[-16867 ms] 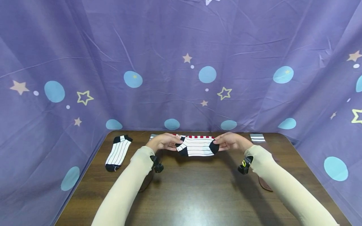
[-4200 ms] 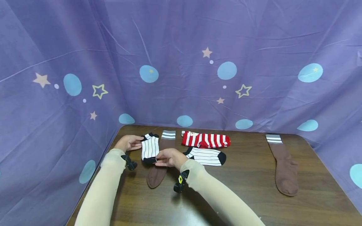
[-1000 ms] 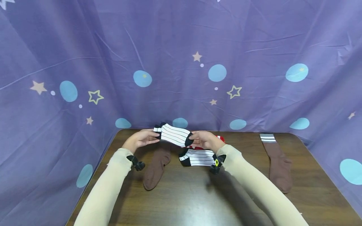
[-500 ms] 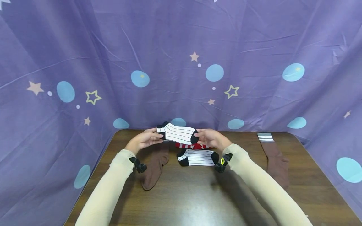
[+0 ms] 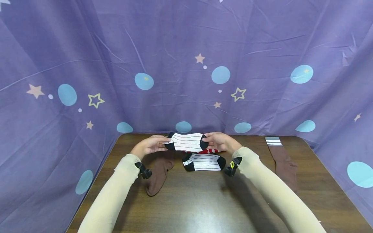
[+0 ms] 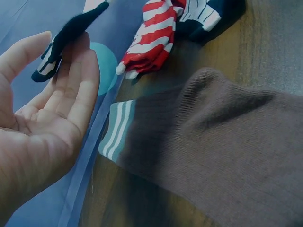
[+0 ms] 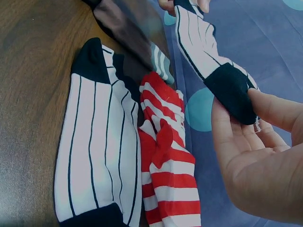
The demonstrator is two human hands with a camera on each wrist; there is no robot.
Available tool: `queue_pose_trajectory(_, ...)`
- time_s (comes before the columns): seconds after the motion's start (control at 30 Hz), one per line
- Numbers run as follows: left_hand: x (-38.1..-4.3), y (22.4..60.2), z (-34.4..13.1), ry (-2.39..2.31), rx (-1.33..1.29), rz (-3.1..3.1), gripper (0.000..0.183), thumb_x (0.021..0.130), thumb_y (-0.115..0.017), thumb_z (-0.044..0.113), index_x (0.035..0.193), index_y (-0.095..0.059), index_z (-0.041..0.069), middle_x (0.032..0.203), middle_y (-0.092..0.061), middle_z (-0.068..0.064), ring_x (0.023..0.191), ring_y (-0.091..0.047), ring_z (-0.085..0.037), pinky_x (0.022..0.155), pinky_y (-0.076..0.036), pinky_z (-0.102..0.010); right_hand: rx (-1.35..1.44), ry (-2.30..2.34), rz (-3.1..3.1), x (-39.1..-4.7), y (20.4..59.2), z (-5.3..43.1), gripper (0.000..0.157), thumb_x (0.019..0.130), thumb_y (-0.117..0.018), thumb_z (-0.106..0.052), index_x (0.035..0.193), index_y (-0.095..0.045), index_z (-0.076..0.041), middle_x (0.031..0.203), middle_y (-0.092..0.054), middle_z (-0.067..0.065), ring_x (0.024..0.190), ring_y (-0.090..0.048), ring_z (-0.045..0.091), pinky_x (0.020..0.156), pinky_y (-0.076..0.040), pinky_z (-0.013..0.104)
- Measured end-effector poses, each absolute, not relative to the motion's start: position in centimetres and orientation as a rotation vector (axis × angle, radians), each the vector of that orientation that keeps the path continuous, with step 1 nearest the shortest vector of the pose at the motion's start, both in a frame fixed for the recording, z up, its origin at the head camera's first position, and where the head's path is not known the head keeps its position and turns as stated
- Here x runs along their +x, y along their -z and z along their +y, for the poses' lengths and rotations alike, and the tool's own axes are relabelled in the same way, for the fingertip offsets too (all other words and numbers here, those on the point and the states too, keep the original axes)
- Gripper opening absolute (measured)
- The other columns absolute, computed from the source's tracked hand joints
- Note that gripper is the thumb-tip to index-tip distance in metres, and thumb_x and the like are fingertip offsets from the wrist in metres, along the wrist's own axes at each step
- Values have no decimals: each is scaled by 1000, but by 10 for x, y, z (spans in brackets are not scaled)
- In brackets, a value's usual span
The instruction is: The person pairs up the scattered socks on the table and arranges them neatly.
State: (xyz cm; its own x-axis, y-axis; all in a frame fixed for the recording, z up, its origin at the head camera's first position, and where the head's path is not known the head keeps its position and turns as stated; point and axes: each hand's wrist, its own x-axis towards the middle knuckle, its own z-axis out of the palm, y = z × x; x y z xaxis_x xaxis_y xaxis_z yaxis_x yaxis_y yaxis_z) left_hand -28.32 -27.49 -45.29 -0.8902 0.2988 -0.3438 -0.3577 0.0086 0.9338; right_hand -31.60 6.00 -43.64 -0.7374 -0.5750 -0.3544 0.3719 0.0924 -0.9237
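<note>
Both hands stretch a white ankle sock with thin black stripes sideways above the table. Its black cuff and heel end is pinched by the left hand, thumb in front. At the other end, the right hand grips the black toe between thumb and fingers. Below the held sock, a matching striped sock lies flat on the table. Just behind that one lies a red-and-white striped sock, partly covered by the held sock in the head view.
A brown sock lies under the left forearm, its grey-and-white cuff visible in the left wrist view. Another brown sock lies at the right, partly behind the right sleeve. A purple curtain stands behind the wooden table.
Earlier, both hands held the striped sock now lying on the table. They then took its mate from the left, lifted it and carried it right to the middle, where it has lowered and levelled.
</note>
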Motion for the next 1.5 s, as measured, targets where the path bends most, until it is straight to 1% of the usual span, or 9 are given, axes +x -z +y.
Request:
queue_pose_trajectory(0.1,-282,455,-273,-1891,-35,1865,14,104,-53,9,116,-60,5,88,-74,5,83,-71,-8,88,-60,-30,-196,1739,1679,-318,437,61,27,105,-51,-4,131,-55,-1,90,-75,-4,84,-71,9,89,-55,28)
queue_pose_trajectory(0.2,-281,456,-270,-1851,-29,1894,27,104,-54,11,129,-54,1,88,-73,7,83,-69,-8,81,-59,-27,-190,1740,1686,-318,436,62,29,105,-52,-6,134,-53,-1,89,-75,-5,83,-71,8,91,-55,29)
queue_pose_trajectory(0.33,-281,457,-267,-1820,-54,1916,45,104,-54,14,143,-42,-5,88,-72,7,83,-68,-8,81,-58,-28,-170,1748,1693,-317,434,62,24,106,-52,-8,129,-55,-2,87,-74,-5,81,-71,8,91,-55,30)
queue_pose_trajectory(0.53,-281,460,-264,-1802,-49,1924,54,105,-52,16,151,-33,-6,92,-70,7,88,-68,-9,86,-58,-30,-121,1767,1699,-317,432,62,14,105,-54,-10,118,-56,-6,84,-73,-4,76,-69,8,89,-55,31)
queue_pose_trajectory(0.77,-279,460,-257,-1792,-47,1944,61,104,-54,19,154,-30,-6,100,-67,5,96,-64,-11,100,-54,-38,-69,1758,1739,-318,430,65,11,105,-55,-11,115,-54,-7,80,-70,-6,75,-66,7,111,-43,43)
queue_pose_trajectory(0.87,-281,460,-252,-1786,-58,1963,59,105,-55,21,153,-33,-6,98,-67,5,94,-65,-11,98,-55,-36,-43,1766,1742,-319,430,66,10,105,-55,-11,114,-53,-7,81,-68,-5,76,-65,8,114,-42,44)
queue_pose_trajectory(1.0,-285,460,-244,-1791,-52,1966,48,106,-55,21,144,-45,-5,91,-69,7,87,-67,-10,82,-57,-27,-24,1770,1740,-320,430,68,12,106,-54,-11,117,-51,-7,84,-67,-4,78,-66,9,113,-42,43)
queue_pose_trajectory(1.3,-292,460,-233,-1815,-96,1976,41,104,-59,25,136,-57,-1,90,-70,6,84,-69,-12,86,-58,-32,-50,1747,1745,-321,427,76,4,107,-52,-13,111,-53,-11,81,-70,-7,75,-67,6,88,-54,29)
queue_pose_trajectory(1.5,-293,460,-227,-1803,-89,1992,44,104,-59,24,140,-51,0,89,-69,7,83,-69,-11,84,-58,-31,-43,1755,1742,-320,427,84,15,106,-54,-10,120,-53,-6,83,-73,-5,77,-68,7,76,-57,23)
